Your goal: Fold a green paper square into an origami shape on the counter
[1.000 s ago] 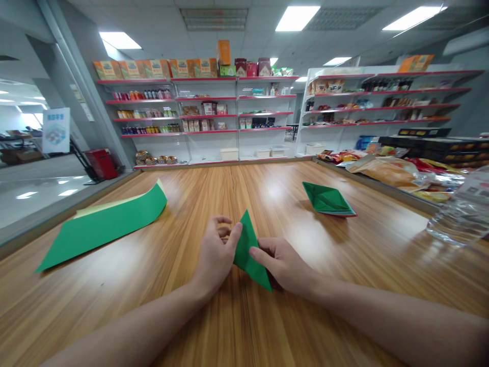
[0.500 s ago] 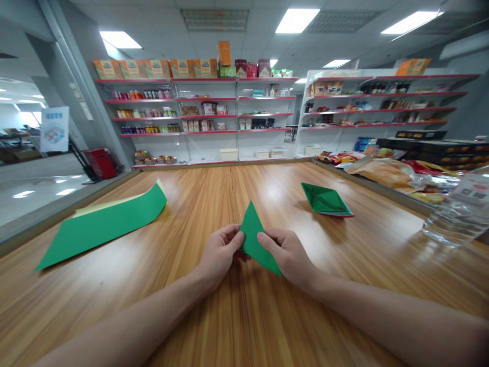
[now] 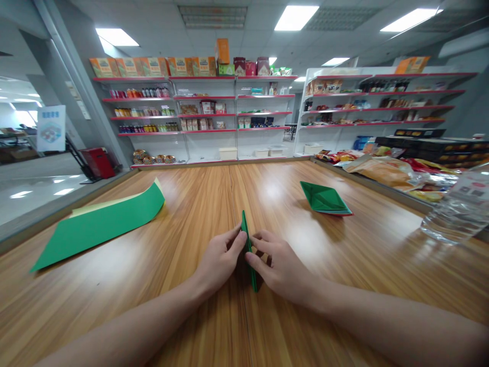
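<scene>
Between my hands, over the middle of the table, a small piece of folded green paper (image 3: 252, 275) stands nearly edge-on, so only its thin layered side shows. My left hand (image 3: 223, 255) is closed on it from the left, thumb on the near face and fingers behind. From the right, my right hand (image 3: 280, 262) holds it with curled fingers, thumb tip on its edge; part of the grip is hidden. Farther right lies a folded green paper shape (image 3: 324, 198) with a pocket-like top and some red along its lower edge.
Green and yellow paper sheets (image 3: 103, 221) lie on the left of the wooden table (image 3: 183, 326), one end curling up. At the right edge stands a clear plastic bottle (image 3: 454, 214), near bagged snacks (image 3: 378, 173). Stocked shelves (image 3: 206, 97) line the back.
The folded green paper has turned from showing its flat triangular face to standing edge-on. My right hand's fingers have lifted and spread a little; the left hand still pinches the paper.
</scene>
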`<state>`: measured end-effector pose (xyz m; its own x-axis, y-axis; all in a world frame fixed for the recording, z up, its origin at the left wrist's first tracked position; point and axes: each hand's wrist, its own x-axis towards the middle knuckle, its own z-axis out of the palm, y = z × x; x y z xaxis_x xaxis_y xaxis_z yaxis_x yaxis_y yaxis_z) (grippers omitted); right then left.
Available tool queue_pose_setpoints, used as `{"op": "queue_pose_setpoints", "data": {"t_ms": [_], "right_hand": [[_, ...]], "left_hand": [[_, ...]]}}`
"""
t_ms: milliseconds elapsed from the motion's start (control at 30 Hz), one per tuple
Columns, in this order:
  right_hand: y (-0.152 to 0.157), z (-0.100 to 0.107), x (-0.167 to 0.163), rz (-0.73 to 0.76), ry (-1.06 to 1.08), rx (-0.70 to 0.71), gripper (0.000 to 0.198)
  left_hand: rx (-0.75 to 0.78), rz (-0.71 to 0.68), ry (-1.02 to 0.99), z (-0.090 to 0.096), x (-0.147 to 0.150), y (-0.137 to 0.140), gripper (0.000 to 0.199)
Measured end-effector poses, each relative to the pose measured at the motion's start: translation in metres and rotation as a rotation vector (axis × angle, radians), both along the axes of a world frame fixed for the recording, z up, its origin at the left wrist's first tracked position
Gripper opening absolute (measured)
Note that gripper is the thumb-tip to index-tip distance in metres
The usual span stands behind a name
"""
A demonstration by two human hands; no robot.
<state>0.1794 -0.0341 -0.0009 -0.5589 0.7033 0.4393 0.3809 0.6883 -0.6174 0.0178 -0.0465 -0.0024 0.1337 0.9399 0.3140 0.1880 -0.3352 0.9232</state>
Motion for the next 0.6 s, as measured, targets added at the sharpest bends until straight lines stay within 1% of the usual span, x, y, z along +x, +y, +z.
{"op": "queue_pose_setpoints", "data": {"t_ms": [100,233,367,600], "right_hand": [[0.002,0.001,0.000,0.002,-0.008,-0.109,0.015],[0.007,-0.002,0.002,0.044,0.035,-0.185,0.018],[0.010,-0.004,0.004,0.057,0.064,-0.211,0.017],[0.010,-0.004,0.003,0.042,0.045,-0.195,0.019]], "left_hand": [[-0.019,-0.056,-0.019,0.003,-0.002,0.000,0.036],[-0.077,-0.072,-0.041,0.002,-0.005,0.005,0.031],[-0.112,-0.098,-0.081,-0.001,-0.008,0.008,0.029],[-0.092,-0.099,-0.065,-0.001,-0.009,0.008,0.028]]}}
